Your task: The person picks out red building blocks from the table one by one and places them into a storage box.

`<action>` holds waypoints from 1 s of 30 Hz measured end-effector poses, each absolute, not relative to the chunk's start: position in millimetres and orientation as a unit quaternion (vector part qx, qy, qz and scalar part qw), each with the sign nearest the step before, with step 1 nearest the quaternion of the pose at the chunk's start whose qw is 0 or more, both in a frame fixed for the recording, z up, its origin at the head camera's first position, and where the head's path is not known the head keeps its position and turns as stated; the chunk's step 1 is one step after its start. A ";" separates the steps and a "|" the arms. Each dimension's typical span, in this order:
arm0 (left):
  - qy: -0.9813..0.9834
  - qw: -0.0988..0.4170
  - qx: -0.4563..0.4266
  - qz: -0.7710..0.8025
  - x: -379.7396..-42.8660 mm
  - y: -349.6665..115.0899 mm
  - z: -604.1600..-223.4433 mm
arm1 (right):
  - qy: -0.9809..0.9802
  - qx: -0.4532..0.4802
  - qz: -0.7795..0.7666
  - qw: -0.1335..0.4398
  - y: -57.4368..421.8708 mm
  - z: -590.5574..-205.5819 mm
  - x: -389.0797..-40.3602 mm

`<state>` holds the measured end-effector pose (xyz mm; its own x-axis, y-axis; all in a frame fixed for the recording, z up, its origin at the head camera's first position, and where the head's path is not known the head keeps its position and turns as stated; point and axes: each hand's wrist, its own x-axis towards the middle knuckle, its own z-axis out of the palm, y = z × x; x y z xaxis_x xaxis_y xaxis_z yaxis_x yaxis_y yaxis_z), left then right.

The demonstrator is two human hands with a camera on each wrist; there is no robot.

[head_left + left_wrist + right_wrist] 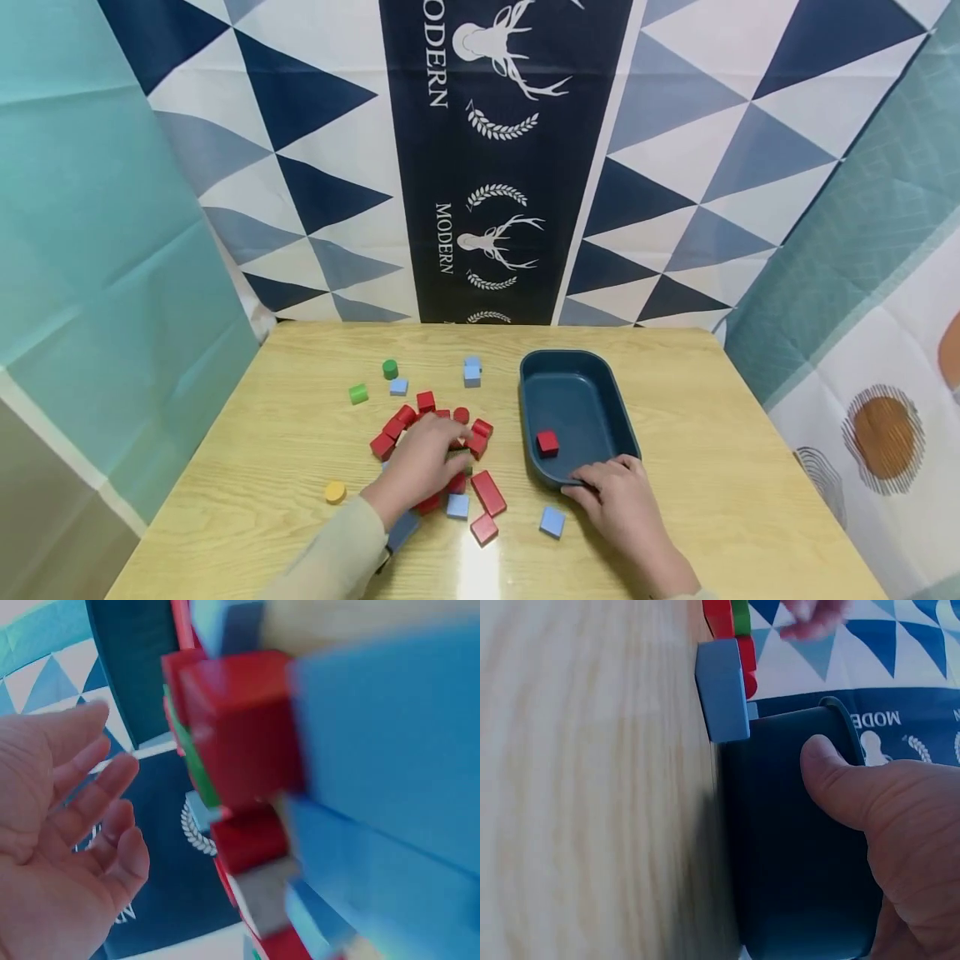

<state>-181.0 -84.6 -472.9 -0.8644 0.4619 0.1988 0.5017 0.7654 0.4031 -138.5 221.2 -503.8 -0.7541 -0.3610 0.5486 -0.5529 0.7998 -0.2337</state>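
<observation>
My left hand (423, 462) hovers over a heap of mostly red blocks (382, 447) left of the table's middle. In the left wrist view its fingers (97, 795) are loosely bent and hold nothing, with a red block (240, 727) and a large blurred blue block (397, 735) beside them. A dark blue plastic tray (577, 400) stands to the right, one red cube (547, 443) inside. My right hand (618, 504) grips its near rim; the thumb (836, 780) presses on the tray's outer wall (795, 862) in the right wrist view.
A blue block (552, 522) lies just in front of the tray. Farther back are green blocks (358, 393) and light blue blocks (472, 375); a yellow disc (335, 492) is at the left. A patterned cloth (495, 167) hangs behind the table.
</observation>
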 end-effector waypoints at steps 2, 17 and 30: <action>-0.932 0.041 -0.292 -0.211 -171.9 -89.4 -476.5 | -0.912 0.249 0.200 0.256 224.5 -505.2 -137.1; -0.958 0.093 -0.250 -0.106 -180.2 -66.2 -489.6 | -0.910 0.245 0.213 0.259 230.3 -509.6 -130.8; -0.970 0.090 -0.214 -0.074 -197.3 -50.9 -489.9 | -0.910 0.254 0.208 0.254 228.6 -506.5 -137.1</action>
<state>-197.3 -50.9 -489.9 -0.8926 0.4007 0.2068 0.4276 0.8977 0.1059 -137.1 228.6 -506.5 -0.7426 -0.3561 0.5672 -0.5674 0.7845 -0.2503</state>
